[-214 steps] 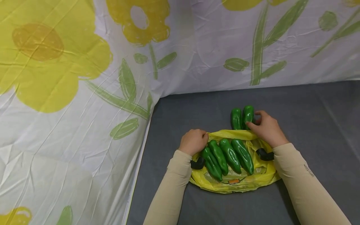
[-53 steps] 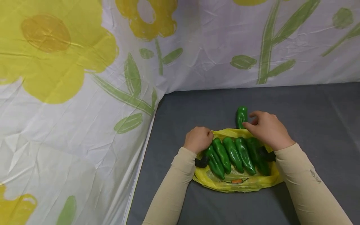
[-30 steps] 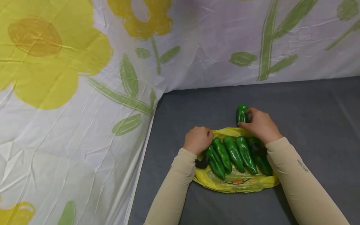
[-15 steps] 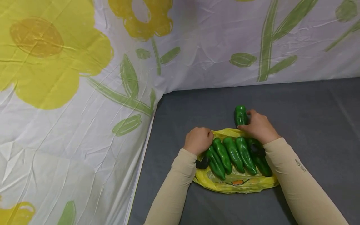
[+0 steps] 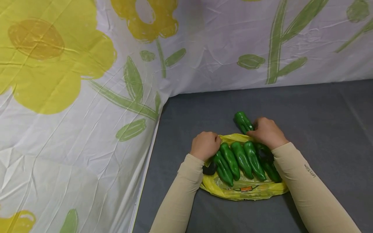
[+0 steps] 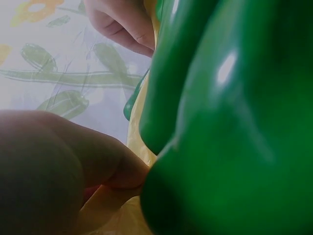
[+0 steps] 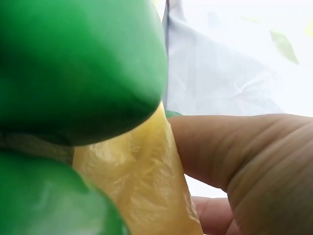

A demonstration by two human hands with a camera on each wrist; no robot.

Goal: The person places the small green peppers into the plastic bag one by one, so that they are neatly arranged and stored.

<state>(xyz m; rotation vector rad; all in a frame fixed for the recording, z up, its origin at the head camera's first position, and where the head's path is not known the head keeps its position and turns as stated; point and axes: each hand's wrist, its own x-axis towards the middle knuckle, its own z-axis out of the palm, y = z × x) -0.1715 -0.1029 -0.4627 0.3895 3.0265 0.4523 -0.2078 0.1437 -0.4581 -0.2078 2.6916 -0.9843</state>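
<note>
On the dark tabletop lies a yellow plastic bag [image 5: 230, 195], its mouth spread wide around several glossy green peppers [image 5: 242, 160] set side by side. My left hand [image 5: 205, 145] pinches the bag's far left rim; in the left wrist view the thumb [image 6: 115, 156] presses the yellow film close beside a pepper. Beyond the far rim, one more green pepper [image 5: 243, 121] lies slanted, its lower end between the fingers of my right hand [image 5: 269, 132]. In the right wrist view the bag's edge [image 7: 146, 176] hides most of that pepper, and the thumb [image 7: 205, 147] shows behind the film.
Black wrist-camera mounts [image 5: 209, 169] hang under both wrists, over the bag. White cloth with printed yellow flowers [image 5: 58, 77] walls off the left side and the back. Grey table surface [image 5: 329, 129] extends to the right.
Earlier two peppers lay beyond the bag; one is now inside at the right end of the row. My right hand has gripped the other, whose top has swung left. The left hand stays at the rim.
</note>
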